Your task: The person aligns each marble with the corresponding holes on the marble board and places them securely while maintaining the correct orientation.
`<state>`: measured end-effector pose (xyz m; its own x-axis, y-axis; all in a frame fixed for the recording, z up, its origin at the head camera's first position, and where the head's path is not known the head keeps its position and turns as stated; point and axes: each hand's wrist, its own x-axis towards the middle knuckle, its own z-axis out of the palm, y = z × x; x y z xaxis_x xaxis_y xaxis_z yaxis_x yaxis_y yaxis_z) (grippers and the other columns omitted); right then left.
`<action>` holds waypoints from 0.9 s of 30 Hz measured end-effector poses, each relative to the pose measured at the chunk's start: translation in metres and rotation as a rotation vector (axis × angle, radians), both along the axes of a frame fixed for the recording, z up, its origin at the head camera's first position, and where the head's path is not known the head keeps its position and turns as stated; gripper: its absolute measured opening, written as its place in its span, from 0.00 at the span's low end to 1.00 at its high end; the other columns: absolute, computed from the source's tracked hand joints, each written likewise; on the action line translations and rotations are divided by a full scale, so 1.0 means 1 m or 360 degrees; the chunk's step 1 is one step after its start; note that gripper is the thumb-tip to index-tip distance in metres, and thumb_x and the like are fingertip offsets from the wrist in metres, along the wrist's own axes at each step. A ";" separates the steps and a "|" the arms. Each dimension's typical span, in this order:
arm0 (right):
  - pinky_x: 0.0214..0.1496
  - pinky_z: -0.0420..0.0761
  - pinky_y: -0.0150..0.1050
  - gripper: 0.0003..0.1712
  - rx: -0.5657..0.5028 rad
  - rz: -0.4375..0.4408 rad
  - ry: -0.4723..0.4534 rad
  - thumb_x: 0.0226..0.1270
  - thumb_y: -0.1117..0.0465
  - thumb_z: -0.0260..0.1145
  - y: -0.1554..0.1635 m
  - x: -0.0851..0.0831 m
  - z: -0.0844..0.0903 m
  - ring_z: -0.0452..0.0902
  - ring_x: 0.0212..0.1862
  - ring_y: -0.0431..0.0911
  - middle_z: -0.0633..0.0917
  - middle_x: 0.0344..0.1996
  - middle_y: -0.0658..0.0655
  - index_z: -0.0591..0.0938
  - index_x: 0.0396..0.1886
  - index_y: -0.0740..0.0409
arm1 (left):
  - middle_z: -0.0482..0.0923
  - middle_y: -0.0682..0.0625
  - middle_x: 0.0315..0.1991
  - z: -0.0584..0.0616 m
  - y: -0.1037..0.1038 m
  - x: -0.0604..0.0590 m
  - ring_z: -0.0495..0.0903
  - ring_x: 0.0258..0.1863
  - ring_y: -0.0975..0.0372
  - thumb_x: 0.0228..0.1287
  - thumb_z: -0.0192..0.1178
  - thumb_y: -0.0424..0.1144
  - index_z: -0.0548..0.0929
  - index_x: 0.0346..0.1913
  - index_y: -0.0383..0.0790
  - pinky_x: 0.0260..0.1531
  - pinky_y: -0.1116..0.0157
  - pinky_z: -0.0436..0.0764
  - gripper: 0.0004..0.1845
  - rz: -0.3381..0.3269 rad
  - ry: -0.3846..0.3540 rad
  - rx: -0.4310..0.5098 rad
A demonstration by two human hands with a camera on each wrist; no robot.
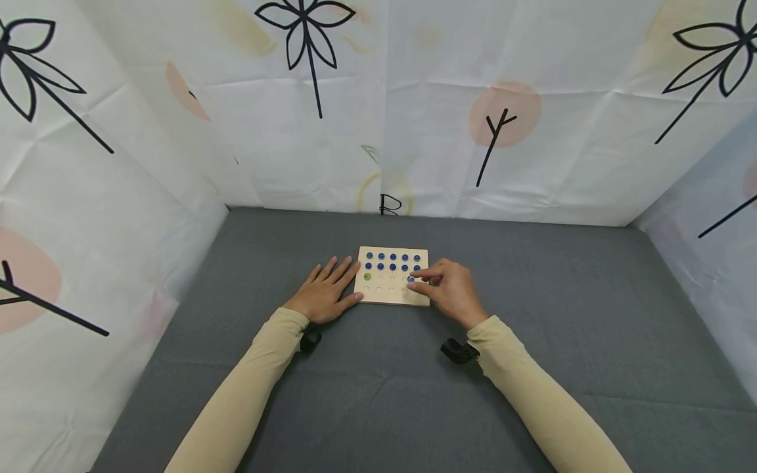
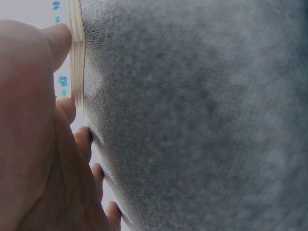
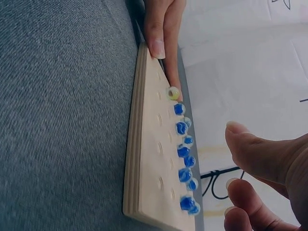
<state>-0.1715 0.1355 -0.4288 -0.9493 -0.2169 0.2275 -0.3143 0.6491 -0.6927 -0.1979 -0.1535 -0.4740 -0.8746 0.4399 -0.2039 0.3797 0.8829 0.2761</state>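
Pale wood board (image 1: 393, 299); on it, blue-swirled marbles (image 3: 184, 151) and one yellow-green marble (image 1: 367, 276). Under the board, grey counter (image 1: 378, 394); beyond, white cloth (image 1: 432, 177) with black sprigs (image 1: 303, 18), peach circles (image 1: 481, 121).

Grey cloth (image 1: 378, 407) lies flat, lightly creased. Far wall (image 1: 437, 59), left wall (image 1: 118, 197) and right wall (image 1: 710, 171) are white fabric, printed with black leaf sprays (image 1: 304, 16), peach circles (image 1: 520, 128), yellow patches (image 1: 248, 29). Right wall shows partly; its peach mark (image 1: 752, 179) is possibly a circle.
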 end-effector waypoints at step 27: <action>0.30 0.77 0.39 0.11 0.0002 0.0069 -0.0031 0.61 0.58 0.78 -0.040 -0.017 -0.023 0.78 0.30 0.47 0.84 0.30 0.56 0.93 0.42 0.58 | 0.41 0.48 0.83 0.001 -0.001 0.001 0.36 0.81 0.48 0.78 0.39 0.67 0.45 0.84 0.50 0.77 0.45 0.36 0.41 -0.0009 0.0008 0.0036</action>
